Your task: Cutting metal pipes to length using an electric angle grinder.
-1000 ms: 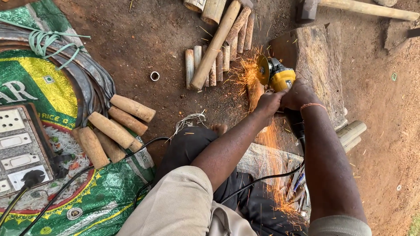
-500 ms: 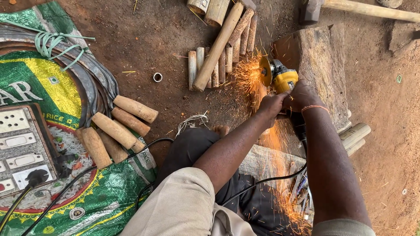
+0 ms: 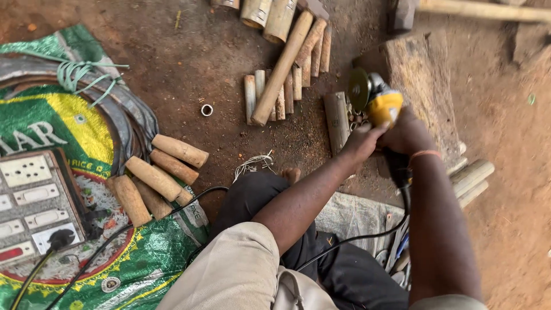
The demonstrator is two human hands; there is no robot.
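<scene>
Both hands clamp the yellow angle grinder (image 3: 381, 103): right hand (image 3: 408, 133) around its body, left hand (image 3: 363, 142) at its side. Disc hovers above a short wooden piece (image 3: 336, 120) beside the wood block (image 3: 422, 86). Tool likely heavy, rigid; best gripped by the body, clear of the disc.

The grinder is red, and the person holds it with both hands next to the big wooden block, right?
Not quite: the angle grinder has a yellow body, not red, as the head view shows. The rest holds: the left hand and the right hand both grip it, right beside the big wooden block.
</scene>
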